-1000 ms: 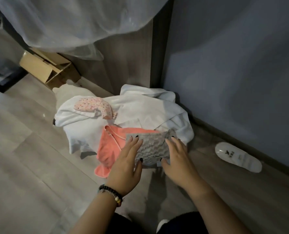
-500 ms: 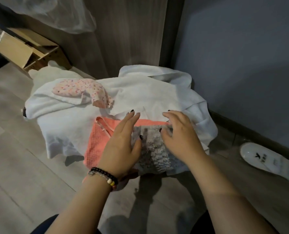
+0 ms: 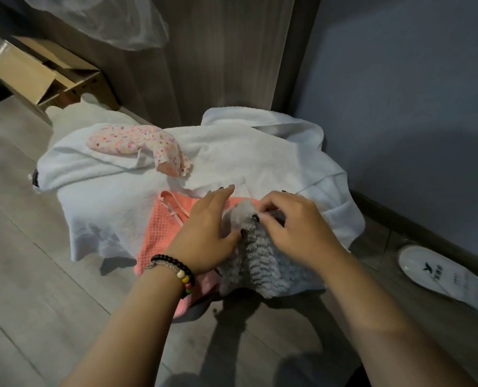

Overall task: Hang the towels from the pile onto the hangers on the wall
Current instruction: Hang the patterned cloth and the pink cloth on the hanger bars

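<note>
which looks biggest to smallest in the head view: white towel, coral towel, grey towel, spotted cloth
1. white towel
2. coral towel and grey towel: alike, both partly hidden by the hands, so unranked
3. spotted cloth

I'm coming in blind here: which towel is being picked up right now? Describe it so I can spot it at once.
Find the big white towel heaped on the floor in the wall corner. On its near edge lies a coral towel, and the grey towel sits just right of that, between the left hand and right hand. It alone is grey, with fluffy ridges.
</note>
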`<move>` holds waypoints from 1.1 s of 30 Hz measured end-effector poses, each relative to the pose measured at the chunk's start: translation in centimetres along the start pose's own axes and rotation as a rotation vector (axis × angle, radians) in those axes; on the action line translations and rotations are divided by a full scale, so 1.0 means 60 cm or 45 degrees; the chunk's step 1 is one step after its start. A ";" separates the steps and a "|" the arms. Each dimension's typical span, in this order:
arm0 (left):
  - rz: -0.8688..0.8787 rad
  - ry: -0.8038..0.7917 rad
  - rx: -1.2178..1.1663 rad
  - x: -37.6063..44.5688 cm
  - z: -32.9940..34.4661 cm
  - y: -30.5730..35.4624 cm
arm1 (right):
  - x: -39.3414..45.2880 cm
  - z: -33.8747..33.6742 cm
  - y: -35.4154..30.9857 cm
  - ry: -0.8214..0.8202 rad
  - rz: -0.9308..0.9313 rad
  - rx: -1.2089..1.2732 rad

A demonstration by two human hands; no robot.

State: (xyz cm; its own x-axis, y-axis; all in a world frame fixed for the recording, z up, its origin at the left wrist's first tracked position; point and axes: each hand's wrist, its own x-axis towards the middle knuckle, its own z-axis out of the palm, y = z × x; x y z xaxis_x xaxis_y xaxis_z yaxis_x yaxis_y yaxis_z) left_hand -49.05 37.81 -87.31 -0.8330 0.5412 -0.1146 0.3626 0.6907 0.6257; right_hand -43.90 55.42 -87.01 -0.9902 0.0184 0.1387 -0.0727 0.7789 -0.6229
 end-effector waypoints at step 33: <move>0.074 1.124 -0.515 0.045 -0.081 0.014 | -0.025 -0.049 -0.063 0.664 0.394 0.471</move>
State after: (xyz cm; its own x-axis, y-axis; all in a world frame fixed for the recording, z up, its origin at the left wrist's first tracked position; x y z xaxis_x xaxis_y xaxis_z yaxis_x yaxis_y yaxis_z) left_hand -52.99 37.54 -83.34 -0.8917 -0.0991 0.4416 0.3796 0.3678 0.8489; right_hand -41.78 54.29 -82.59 -0.7925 0.5742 0.2056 0.0757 0.4271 -0.9010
